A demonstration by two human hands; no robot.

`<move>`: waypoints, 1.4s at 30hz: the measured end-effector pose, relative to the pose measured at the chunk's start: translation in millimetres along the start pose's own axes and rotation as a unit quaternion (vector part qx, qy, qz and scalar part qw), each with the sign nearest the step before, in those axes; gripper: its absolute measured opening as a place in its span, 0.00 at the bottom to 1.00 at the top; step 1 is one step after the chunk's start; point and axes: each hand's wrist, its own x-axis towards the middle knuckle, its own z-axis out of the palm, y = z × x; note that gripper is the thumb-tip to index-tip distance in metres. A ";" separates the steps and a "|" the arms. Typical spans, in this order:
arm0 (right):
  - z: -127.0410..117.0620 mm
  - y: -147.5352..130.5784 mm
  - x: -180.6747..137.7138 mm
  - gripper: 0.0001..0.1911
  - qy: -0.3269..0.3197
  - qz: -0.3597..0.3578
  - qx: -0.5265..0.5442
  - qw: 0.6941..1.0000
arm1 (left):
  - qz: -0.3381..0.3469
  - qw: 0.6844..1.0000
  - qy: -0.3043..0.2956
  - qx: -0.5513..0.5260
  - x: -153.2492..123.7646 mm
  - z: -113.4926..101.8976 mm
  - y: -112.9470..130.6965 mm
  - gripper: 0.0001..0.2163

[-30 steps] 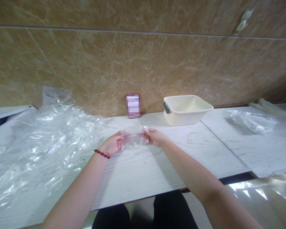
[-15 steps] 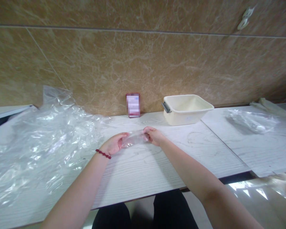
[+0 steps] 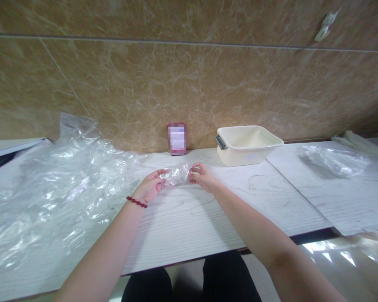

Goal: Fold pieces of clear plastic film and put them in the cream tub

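Observation:
A small crumpled piece of clear plastic film [image 3: 175, 176] is held between both hands just above the white table [image 3: 189, 226]. My left hand [image 3: 151, 188], with a red bead bracelet at the wrist, pinches its left end. My right hand [image 3: 201, 177] grips its right end with curled fingers. The two hands are close together at the middle of the table.
A big heap of clear plastic sheeting [image 3: 53, 188] covers the table's left side. A cream plastic basin [image 3: 248, 144] and a small box [image 3: 177, 139] stand by the marble wall. Another clear bag [image 3: 334, 161] lies on the right board. Shiny film [image 3: 349, 256] hangs below the right edge.
The film between my hands has been gathered into a tighter bundle. Both hands shifted slightly toward the wall and stayed close together.

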 end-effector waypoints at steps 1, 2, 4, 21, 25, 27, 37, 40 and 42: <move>-0.2 0.7 0.3 0.20 -0.006 -0.001 -0.019 1.000 | 0.003 1.000 -0.002 0.000 -0.4 0.1 0.4 0.15; -0.5 1.7 0.8 0.18 -0.010 -0.004 -0.040 0.999 | 0.005 1.000 -0.005 0.001 -0.8 0.2 0.7 0.15; -1.5 4.0 2.1 0.16 -0.017 -0.007 -0.077 0.997 | 0.007 1.000 -0.011 0.003 -1.4 0.7 1.4 0.16; -8.1 5.6 5.9 0.14 -0.024 0.055 -0.231 0.971 | 0.015 0.999 -0.022 -0.022 -3.0 2.4 2.7 0.18; -7.1 4.4 3.4 0.16 -0.028 0.037 -0.269 0.962 | 0.016 0.999 -0.016 -0.026 -5.4 5.6 3.7 0.16; -6.1 3.9 1.8 0.15 -0.026 0.016 -0.285 0.958 | 0.014 1.000 -0.015 -0.021 -6.4 6.8 3.9 0.15; -8.2 6.4 6.3 0.15 0.017 -0.050 -0.255 0.966 | -0.005 0.998 -0.055 0.012 -6.4 7.0 3.7 0.19; -9.4 7.2 7.2 0.15 0.019 -0.068 -0.265 0.962 | -0.008 0.998 -0.057 0.023 -6.7 6.3 3.8 0.19; -9.6 7.6 7.5 0.15 0.023 -0.078 -0.275 0.958 | -0.008 0.998 -0.062 0.022 -6.3 5.2 3.4 0.18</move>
